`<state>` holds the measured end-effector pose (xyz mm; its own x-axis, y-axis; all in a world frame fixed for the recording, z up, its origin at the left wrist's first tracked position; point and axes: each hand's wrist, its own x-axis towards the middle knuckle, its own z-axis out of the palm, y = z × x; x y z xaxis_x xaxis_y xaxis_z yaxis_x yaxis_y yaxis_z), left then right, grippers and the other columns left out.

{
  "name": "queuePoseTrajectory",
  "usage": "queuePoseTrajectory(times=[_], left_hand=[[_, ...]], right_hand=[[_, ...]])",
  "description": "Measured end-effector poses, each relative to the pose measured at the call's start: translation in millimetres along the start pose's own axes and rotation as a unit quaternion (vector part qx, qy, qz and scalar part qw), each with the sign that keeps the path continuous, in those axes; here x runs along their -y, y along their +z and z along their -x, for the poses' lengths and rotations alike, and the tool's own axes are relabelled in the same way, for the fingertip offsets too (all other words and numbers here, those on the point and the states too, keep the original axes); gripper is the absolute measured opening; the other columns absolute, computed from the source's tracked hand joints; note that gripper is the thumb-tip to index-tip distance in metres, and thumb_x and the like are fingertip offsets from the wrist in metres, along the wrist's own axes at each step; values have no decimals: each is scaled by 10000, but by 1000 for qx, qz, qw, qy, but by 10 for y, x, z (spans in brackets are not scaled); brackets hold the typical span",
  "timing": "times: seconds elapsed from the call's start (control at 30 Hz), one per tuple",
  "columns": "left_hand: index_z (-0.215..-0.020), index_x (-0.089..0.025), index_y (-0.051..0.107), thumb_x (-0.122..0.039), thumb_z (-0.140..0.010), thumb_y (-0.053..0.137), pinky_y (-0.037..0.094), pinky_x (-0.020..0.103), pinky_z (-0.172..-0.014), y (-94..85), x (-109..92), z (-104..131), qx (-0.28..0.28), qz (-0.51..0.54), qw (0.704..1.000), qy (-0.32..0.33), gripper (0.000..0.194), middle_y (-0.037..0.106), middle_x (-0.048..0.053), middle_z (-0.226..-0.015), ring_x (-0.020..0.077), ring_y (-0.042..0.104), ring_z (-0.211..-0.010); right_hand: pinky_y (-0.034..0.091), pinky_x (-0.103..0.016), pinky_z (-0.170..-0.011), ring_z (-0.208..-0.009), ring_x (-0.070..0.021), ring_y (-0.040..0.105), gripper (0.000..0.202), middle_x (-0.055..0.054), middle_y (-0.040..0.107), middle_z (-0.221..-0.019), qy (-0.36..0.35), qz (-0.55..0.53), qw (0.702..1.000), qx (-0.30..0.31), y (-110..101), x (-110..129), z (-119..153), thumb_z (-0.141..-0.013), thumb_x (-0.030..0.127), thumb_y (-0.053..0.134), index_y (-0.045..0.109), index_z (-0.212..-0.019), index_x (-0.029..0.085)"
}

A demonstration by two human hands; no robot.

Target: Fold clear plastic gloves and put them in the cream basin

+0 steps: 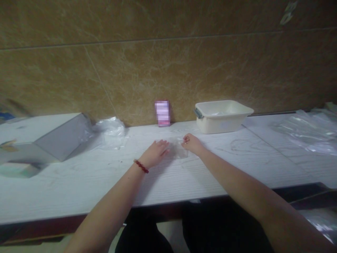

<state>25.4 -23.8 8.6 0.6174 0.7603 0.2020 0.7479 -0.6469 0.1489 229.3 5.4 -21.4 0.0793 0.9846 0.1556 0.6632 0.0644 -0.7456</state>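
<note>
Plastic (179, 151), a small clear piece, lies on the pale wood-grained table (110, 186) between the two hands, just to the right of the left hand's fingertips and to the left of the right hand's. The left hand (156, 153), a red bead bracelet (141, 166) at its wrist, is palm down with fingers loosely extended and holds nothing visible, while the right hand (192, 144) has its fingers curled narrow at the piece's upper right edge, though I cannot tell whether they pinch it. Beyond the right hand stands a cream tub (229, 127), near the wall (137, 77).
</note>
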Motion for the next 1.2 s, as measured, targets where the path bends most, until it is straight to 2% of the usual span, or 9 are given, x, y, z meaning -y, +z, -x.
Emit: queuePoseTrajectory(times=[0.17,0.37,0.5,0.6,0.67,0.77,0.9,1.07,1.2], left_hand=[[-1208,-107,339,-383,-843,192,195,421,-949,197,-301,4,67,-92,993,16,481,344,124,-1269,227,271,-1177],[-1247,-90,276,-478,-820,136,164,439,-955,240,-412,50,54,-132,990,-19,594,271,140,-1305,253,190,-1208],[-1252,-100,255,-523,-800,152,194,480,-921,192,-379,34,46,-118,987,-101,628,256,158,-1307,285,199,-1199],[-1236,-38,255,-466,-824,155,276,417,-889,175,-252,-16,19,-83,976,-202,602,292,210,-1272,273,262,-1177],[-1207,-5,291,-419,-835,173,294,364,-887,182,-157,-40,14,-66,972,-225,569,351,229,-1228,249,309,-1156],[-1190,-28,332,-412,-823,232,280,378,-899,208,-83,-42,15,-87,974,-210,541,360,217,-1226,259,317,-1149],[-1213,-57,315,-402,-827,212,215,466,-921,235,-135,-14,-1,-139,974,-176,528,289,176,-1286,287,223,-1189],[-1232,-96,308,-376,-840,173,190,457,-947,247,-244,16,44,-150,985,-74,500,320,122,-1284,250,223,-1197],[-1231,-94,316,-345,-844,167,191,441,-954,249,-280,25,44,-162,984,-66,484,322,123,-1282,239,230,-1196]], right_hand=[[378,-180,-559,-596,-78,508,234,35,529,-653,-5,4,1000,8,-6,15,7,-565,183,588,474,-769,176],[382,-176,-555,-600,-77,516,233,31,544,-666,-11,6,1000,3,5,7,13,-570,186,587,478,-776,181],[378,-173,-541,-604,-80,523,226,26,557,-676,-8,4,1000,8,-8,28,34,-578,196,587,481,-778,183],[378,-173,-548,-612,-81,529,226,25,567,-679,-10,6,1000,7,-16,41,43,-579,196,590,483,-778,183],[377,-173,-541,-603,-80,528,220,27,571,-678,-8,12,1000,4,-20,47,48,-582,194,586,486,-778,186],[374,-171,-535,-594,-78,526,206,31,570,-665,-11,23,1000,0,-25,53,56,-587,188,580,489,-772,188],[373,-167,-541,-594,-74,523,225,36,566,-659,-19,29,999,3,-27,63,63,-588,180,583,489,-792,189],[361,-171,-526,-587,-77,511,266,29,566,-677,-8,67,998,-4,-32,80,73,-582,209,603,499,-827,189],[367,-181,-548,-619,-85,513,304,3,576,-735,-15,101,995,-9,-53,63,75,-582,263,619,514,-855,182]])
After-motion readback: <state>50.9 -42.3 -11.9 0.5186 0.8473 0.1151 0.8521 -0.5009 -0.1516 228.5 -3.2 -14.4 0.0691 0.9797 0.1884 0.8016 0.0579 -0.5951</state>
